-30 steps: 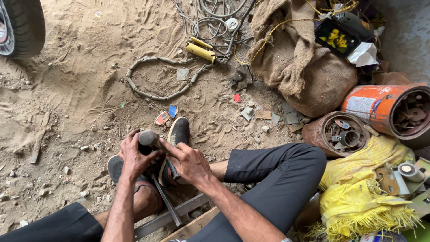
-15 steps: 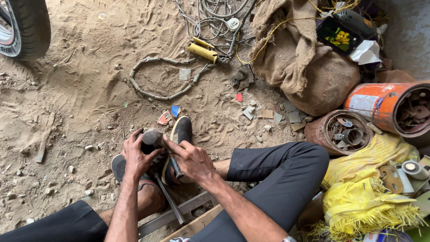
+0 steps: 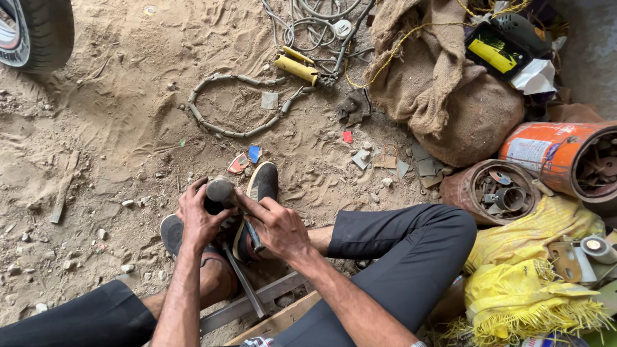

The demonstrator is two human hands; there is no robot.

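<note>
Sandy floor [image 3: 116,128] all round the fingers, littered with stones and scraps.

Tyre [image 3: 35,32], far up-left of the fingers, cut off by the frame edge.

Burlap sack [image 3: 450,96], well up-right of the fingers; a yellow-and-black case [image 3: 491,51] lies on top of it.

Orange drum [image 3: 559,157] on its side, far right, mouth cut off at the edge. Rusty tin [image 3: 491,193] of metal bits just left of it.

Yellow sacks [image 3: 533,283] low right, partly out of frame.

Hose loop [image 3: 225,106] on the sand above the fingers; yellow tube [image 3: 297,67] and a tangle of grey cable [image 3: 321,16] further up.

Two dark shoes [image 3: 257,193] directly under and beyond the fingers, soles pinching the work between them.

Left hand [image 3: 199,222]: fingers clenched round a dark cylinder [image 3: 220,191], its rounded end up and tilted away from the person. Long axis runs up from between the shoes. Lower part hidden by the hand.

Right hand [image 3: 279,228]: fingers closed on a thin rod [image 3: 252,239], forefinger stretched toward the cylinder. Rod slants from the cylinder down-right; how it joins the cylinder is hard to make out.

Steel bar [image 3: 244,289] runs from below the fingers down toward the person, upper end hidden by the hands and shoes.
</note>
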